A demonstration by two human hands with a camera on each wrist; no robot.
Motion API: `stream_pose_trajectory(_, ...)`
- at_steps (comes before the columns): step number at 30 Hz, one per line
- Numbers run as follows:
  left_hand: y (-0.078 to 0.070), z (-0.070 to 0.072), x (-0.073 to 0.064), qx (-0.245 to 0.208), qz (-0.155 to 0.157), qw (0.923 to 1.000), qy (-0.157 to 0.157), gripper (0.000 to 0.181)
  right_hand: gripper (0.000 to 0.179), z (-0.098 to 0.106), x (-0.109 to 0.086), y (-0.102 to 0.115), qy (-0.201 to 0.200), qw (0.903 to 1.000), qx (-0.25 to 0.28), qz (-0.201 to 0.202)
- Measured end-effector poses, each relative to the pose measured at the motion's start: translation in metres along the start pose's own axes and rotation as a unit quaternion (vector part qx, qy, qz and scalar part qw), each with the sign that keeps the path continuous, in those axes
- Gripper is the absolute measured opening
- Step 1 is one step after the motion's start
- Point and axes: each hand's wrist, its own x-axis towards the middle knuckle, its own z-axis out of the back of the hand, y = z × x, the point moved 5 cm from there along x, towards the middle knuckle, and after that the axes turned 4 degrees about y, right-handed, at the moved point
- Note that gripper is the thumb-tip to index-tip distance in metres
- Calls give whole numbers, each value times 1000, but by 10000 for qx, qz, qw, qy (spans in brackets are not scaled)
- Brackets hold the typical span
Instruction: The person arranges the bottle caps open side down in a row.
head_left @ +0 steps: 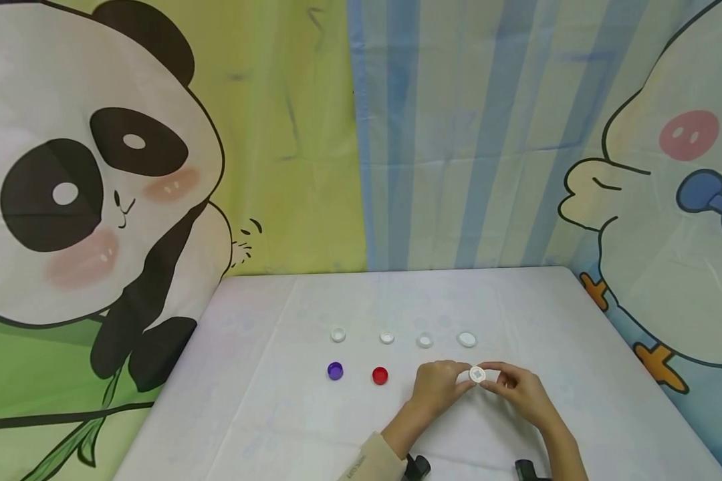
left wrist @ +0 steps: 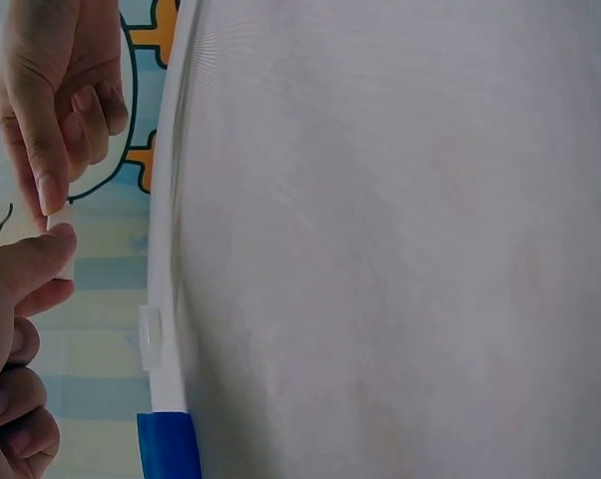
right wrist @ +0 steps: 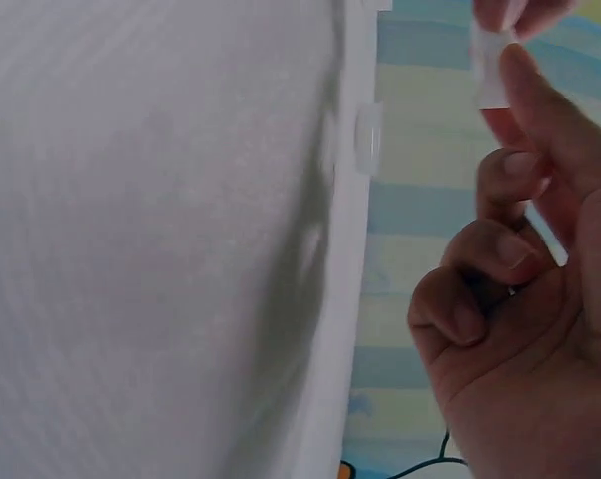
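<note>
A small round white bottle cap [head_left: 477, 374], with a pale mark in its middle, is held between both hands just above the table. My left hand [head_left: 438, 386] pinches its left edge and my right hand [head_left: 519, 391] pinches the right edge. In the left wrist view the left thumb presses on the white cap [left wrist: 61, 215] from below, opposite the fingers of the right hand [left wrist: 69, 95]. Part of the cap [right wrist: 491, 75] shows in the right wrist view, where the other right fingers curl loosely toward the palm.
A purple cap [head_left: 335, 371] and a red cap [head_left: 380, 376] lie left of the hands. Behind them is a row of several pale lids, from a clear-looking one [head_left: 337, 335] to a white one [head_left: 466, 339]. All lie on a white-covered table [head_left: 265, 414] before cartoon-printed curtains.
</note>
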Motion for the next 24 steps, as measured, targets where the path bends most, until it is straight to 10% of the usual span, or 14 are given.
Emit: stream_pose_trajectory(24, -4, -32, -1, 794, 299, 9939, 712, 23, 32, -13, 6, -23, 260, 9969, -612, -425)
